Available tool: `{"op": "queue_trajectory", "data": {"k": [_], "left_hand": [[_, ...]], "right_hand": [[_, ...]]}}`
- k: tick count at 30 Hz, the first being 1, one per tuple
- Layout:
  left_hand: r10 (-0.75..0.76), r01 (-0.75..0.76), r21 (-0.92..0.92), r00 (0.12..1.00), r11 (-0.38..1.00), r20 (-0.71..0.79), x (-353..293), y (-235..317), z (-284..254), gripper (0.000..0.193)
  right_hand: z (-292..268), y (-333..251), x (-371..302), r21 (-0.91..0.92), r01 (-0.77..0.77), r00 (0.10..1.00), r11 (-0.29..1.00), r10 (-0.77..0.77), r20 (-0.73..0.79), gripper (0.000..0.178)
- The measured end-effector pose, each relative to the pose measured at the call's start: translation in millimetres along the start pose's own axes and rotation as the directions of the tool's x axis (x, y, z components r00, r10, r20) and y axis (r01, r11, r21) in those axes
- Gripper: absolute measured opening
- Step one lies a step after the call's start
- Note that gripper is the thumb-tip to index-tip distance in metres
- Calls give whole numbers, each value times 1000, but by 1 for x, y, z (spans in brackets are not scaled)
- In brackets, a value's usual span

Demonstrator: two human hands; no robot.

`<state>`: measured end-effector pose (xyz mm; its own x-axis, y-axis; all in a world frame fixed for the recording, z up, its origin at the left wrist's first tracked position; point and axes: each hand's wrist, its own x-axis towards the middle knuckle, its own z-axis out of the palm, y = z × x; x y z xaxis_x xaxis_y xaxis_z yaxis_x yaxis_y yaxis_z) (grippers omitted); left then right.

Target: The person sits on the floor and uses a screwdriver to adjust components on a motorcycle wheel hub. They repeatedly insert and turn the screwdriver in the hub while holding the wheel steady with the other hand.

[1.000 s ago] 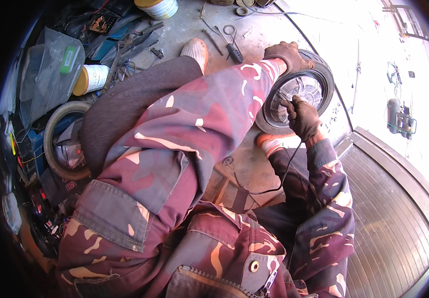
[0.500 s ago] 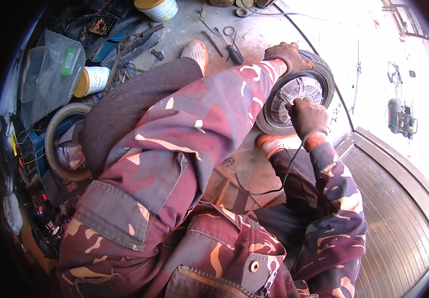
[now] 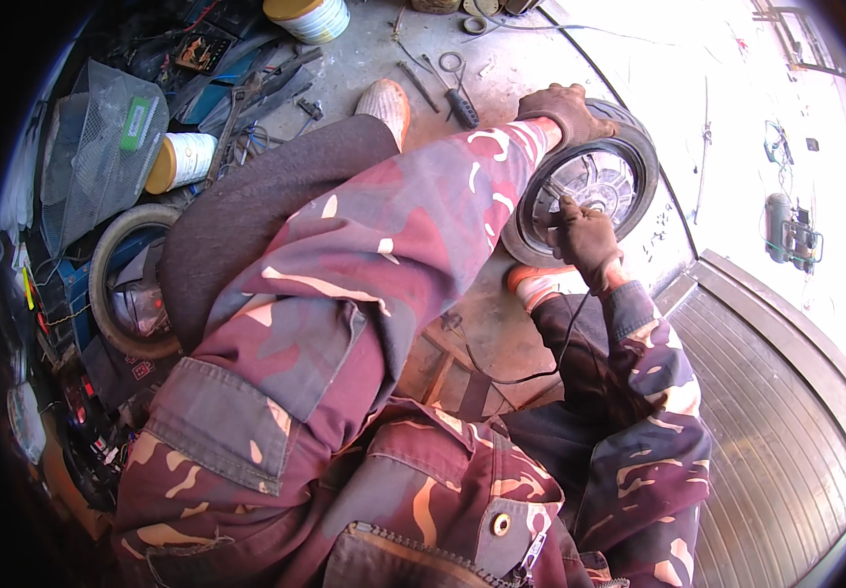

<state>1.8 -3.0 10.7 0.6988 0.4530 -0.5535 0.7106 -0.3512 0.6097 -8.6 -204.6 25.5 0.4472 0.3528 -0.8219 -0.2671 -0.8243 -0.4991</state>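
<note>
A small wheel (image 3: pixel 650 162) with a black tyre and a grey metal hub (image 3: pixel 594 181) stands tilted at the upper right. My left hand (image 3: pixel 562 110), in a brown glove, grips the tyre over its far top edge. In front of the hub is my right hand (image 3: pixel 587 240), gloved too, fingers curled with the tips at the hub's face; whatever they hold is hidden. From below my right wrist a thin black cable (image 3: pixel 562 353) hangs down and curves left across the floor. My shoe (image 3: pixel 532 281) is close beside the tyre's lower edge.
A long-handled tool (image 3: pixel 461 106) and a metal rod (image 3: pixel 419 86) lie on the floor beyond my left foot (image 3: pixel 386 103). Leftward are another tyre (image 3: pixel 109 294), a mesh basket (image 3: pixel 99 147), a white tub (image 3: pixel 188 159) and scrap parts. A ribbed metal panel (image 3: pixel 775 412) stands at right.
My right hand has moved slightly left and down across the hub, its fingertips now closer against the hub's face. My left hand keeps its hold on the tyre.
</note>
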Motion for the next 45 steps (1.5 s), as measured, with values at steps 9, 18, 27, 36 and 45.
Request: {"op": "queue_trajectory", "data": {"k": [9, 18, 27, 36, 45], "left_hand": [[-10, 10, -13, 999, 1000, -30, 10, -7, 10, 99], [-21, 21, -15, 1000, 1000, -20, 13, -4, 10, 97], [-26, 26, -7, 1000, 1000, -8, 11, -4, 9, 96], [-16, 16, -11, 1000, 1000, -6, 10, -6, 7, 96], [-5, 4, -54, 1000, 999, -6, 2, -7, 2, 94]], "right_hand": [[-1, 5, 4, -40, -5, 1000, 999, 4, -18, 61], [-13, -10, 1, -557, 25, 969, 830, -158, -192, 58], [-11, 28, 20, 126, 203, 971, 971, -217, 103, 44], [9, -10, -7, -633, 111, 885, 766, -366, -287, 47], [1, -47, -22, -967, 254, 852, -3, -473, 225, 48]]}}
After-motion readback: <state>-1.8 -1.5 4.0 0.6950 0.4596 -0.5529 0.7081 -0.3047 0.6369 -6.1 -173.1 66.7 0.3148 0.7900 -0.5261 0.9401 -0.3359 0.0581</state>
